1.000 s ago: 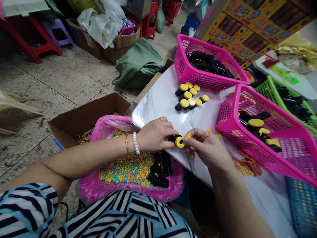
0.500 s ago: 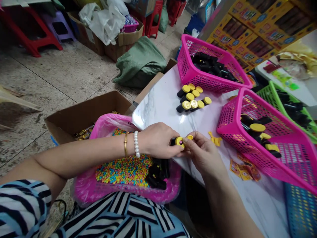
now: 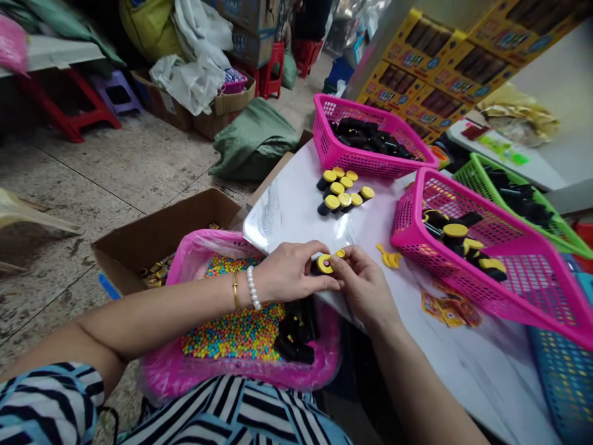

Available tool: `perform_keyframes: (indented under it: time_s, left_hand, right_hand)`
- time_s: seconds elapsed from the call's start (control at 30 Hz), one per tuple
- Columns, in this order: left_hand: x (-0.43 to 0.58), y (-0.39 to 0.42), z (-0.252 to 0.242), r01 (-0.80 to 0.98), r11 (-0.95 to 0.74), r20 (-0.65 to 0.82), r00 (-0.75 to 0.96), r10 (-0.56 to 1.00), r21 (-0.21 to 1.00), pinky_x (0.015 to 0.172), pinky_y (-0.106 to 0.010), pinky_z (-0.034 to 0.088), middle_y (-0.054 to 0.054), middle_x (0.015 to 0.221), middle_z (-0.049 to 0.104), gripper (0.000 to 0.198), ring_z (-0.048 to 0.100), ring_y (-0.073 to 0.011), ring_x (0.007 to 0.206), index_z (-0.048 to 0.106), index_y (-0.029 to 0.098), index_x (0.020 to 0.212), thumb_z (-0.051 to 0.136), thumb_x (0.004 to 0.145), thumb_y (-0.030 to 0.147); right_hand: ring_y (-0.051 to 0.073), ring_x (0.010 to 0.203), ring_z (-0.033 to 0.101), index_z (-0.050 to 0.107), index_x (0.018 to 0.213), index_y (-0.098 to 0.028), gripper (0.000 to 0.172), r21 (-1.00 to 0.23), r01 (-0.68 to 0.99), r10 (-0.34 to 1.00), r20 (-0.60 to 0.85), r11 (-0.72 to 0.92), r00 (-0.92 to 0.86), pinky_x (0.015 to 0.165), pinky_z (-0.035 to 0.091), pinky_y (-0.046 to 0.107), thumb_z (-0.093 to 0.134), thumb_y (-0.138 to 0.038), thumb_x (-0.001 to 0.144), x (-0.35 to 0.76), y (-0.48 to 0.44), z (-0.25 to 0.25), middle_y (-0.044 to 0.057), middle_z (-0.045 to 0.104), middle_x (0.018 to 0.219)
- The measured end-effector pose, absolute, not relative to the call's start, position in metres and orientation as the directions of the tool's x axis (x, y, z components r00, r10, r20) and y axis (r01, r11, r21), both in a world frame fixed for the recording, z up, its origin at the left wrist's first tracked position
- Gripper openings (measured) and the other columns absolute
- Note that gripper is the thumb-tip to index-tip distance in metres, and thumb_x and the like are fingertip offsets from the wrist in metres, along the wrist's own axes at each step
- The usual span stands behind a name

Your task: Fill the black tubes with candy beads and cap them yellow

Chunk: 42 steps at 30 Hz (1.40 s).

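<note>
Far off at 10 o'clock from the held black tube (image 3: 317,267), a red stool (image 3: 95,97) on the speckled floor. Nearer, between 9 and 10, a brown cardboard box (image 3: 176,221), small packs inside. At 8, a pink tub (image 3: 185,378), lined with clear plastic, holding small multicoloured balls (image 3: 231,337). At 11, a green sack (image 3: 254,139), slumped. Left hand (image 3: 287,269) at 9, thumb and fingers closed round the tube's dark body; some fingertips hidden. Between 6 and 7, loose black tubes (image 3: 299,352) lie in the tub beside the balls. Held tube sits between both hands, at the near edge of the white table (image 3: 287,204), its yellow top (image 3: 323,267) turned to the wearer, lid flipped up, something pinkish in the hole. Whether it touches the table, cannot tell. Toward 12, slightly past, yellow-capped tubes (image 3: 344,200) stand clustered. Right hand (image 3: 364,279), between 3 and 4: thumb and index pinching the yellow top by the lid, other fingers curled, partly hidden. Near 1, a pink basket (image 3: 380,168) of black pieces; beyond it, stacked yellow boxes (image 3: 412,80). At 3, loose yellow pieces (image 3: 390,257), then a second pink basket (image 3: 407,213) with more capped tubes. Near 4, orange printed wrappers (image 3: 449,310). At 2, a green basket (image 3: 567,238); at 4, farther out, a blue basket (image 3: 556,383).
</note>
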<state>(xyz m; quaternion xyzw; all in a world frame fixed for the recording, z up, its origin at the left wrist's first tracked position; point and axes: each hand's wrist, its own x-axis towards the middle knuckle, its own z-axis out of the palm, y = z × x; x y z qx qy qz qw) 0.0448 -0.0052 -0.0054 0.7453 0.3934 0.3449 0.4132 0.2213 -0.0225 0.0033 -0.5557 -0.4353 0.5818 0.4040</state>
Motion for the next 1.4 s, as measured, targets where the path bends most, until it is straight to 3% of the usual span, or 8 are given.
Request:
perform_keyframes:
  time_s: [0.23, 0.47, 0.63, 0.8, 0.9, 1.03, 1.2, 1.4]
  left_hand:
    - [0.052, -0.010, -0.011, 0.388, -0.498, 0.353, 0.387, 0.852, 0.776, 0.069, -0.028, 0.048, -0.003, 0.078, 0.068, 0.015, 0.060, -0.0153, 0.072, 0.070, 0.015, 0.090, 0.068, 0.079, 0.025]
    - [0.053, -0.007, -0.010, 0.417, -0.498, 0.304, 0.450, 0.840, 0.760, 0.073, -0.029, 0.049, -0.004, 0.081, 0.066, 0.019, 0.061, -0.0166, 0.076, 0.070, 0.013, 0.096, 0.066, 0.080, 0.022]
    - [0.050, -0.006, -0.013, 0.362, -0.539, 0.360, 0.456, 0.814, 0.760, 0.071, -0.029, 0.050, -0.004, 0.080, 0.066, 0.017, 0.060, -0.0161, 0.073, 0.068, 0.014, 0.094, 0.066, 0.079, 0.022]
    - [0.047, -0.006, -0.016, 0.270, -0.527, 0.394, 0.419, 0.818, 0.806, 0.074, -0.030, 0.052, -0.006, 0.093, 0.070, 0.030, 0.063, -0.0162, 0.078, 0.065, 0.014, 0.106, 0.070, 0.082, 0.031]
    - [0.046, -0.006, -0.018, 0.321, -0.551, 0.405, 0.422, 0.811, 0.770, 0.075, -0.029, 0.051, -0.005, 0.087, 0.067, 0.024, 0.062, -0.0166, 0.078, 0.066, 0.015, 0.103, 0.070, 0.084, 0.029]
    - [0.045, -0.007, -0.019, 0.370, -0.578, 0.410, 0.440, 0.799, 0.728, 0.071, -0.027, 0.050, -0.003, 0.083, 0.061, 0.024, 0.059, -0.0157, 0.074, 0.067, 0.014, 0.103, 0.070, 0.084, 0.028]
    - [0.046, -0.007, -0.018, 0.352, -0.584, 0.402, 0.469, 0.786, 0.731, 0.068, -0.026, 0.047, -0.002, 0.078, 0.058, 0.022, 0.056, -0.0143, 0.070, 0.069, 0.013, 0.101, 0.071, 0.083, 0.025]
    - [0.045, -0.002, -0.014, 0.338, -0.569, 0.385, 0.477, 0.790, 0.750, 0.066, -0.025, 0.046, 0.000, 0.075, 0.058, 0.019, 0.054, -0.0132, 0.068, 0.069, 0.013, 0.095, 0.073, 0.081, 0.026]
  right_hand:
    - [0.013, 0.059, 0.062, 0.062, 0.082, -0.017, 0.047, -0.942, 0.000, 0.940, -0.334, -0.335, -0.066, 0.058, 0.058, 0.029, 0.075, -0.061, 0.070, 0.238, -0.016, 0.010, 0.002, 0.064, 0.074]
    - [0.010, 0.055, 0.060, 0.058, 0.099, -0.018, 0.047, -0.897, 0.216, 0.858, -0.434, -0.385, -0.273, 0.048, 0.052, 0.022, 0.085, -0.039, 0.066, 0.236, -0.007, 0.026, -0.001, 0.063, 0.074]
    - [0.008, 0.048, 0.056, 0.049, 0.093, -0.021, 0.047, -0.869, 0.096, 0.797, -0.485, -0.486, -0.360, 0.046, 0.050, 0.021, 0.084, -0.037, 0.067, 0.231, -0.004, 0.022, -0.006, 0.061, 0.069]
    - [0.009, 0.050, 0.055, 0.054, 0.100, -0.021, 0.053, -0.892, 0.071, 0.866, -0.450, -0.446, -0.219, 0.039, 0.045, 0.018, 0.087, -0.035, 0.061, 0.229, -0.011, 0.018, -0.005, 0.060, 0.072]
    - [0.008, 0.055, 0.055, 0.062, 0.086, -0.016, 0.039, -0.941, -0.017, 0.937, -0.334, -0.337, -0.097, 0.043, 0.045, 0.017, 0.085, -0.040, 0.065, 0.229, -0.017, 0.013, 0.000, 0.063, 0.075]
    - [0.008, 0.054, 0.054, 0.061, 0.068, -0.016, 0.037, -0.922, -0.090, 0.922, -0.364, -0.377, -0.132, 0.044, 0.042, 0.018, 0.083, -0.045, 0.065, 0.235, -0.008, 0.014, 0.001, 0.061, 0.065]
    - [0.007, 0.048, 0.051, 0.052, 0.062, -0.017, 0.046, -0.830, 0.117, 0.736, -0.541, -0.545, -0.406, 0.043, 0.038, 0.017, 0.087, -0.045, 0.056, 0.241, 0.020, 0.027, -0.003, 0.056, 0.057]
    - [0.006, 0.054, 0.052, 0.046, 0.072, -0.017, 0.041, -0.809, 0.347, 0.688, -0.587, -0.474, -0.427, 0.051, 0.043, 0.018, 0.084, -0.032, 0.065, 0.231, 0.030, 0.039, -0.005, 0.053, 0.063]
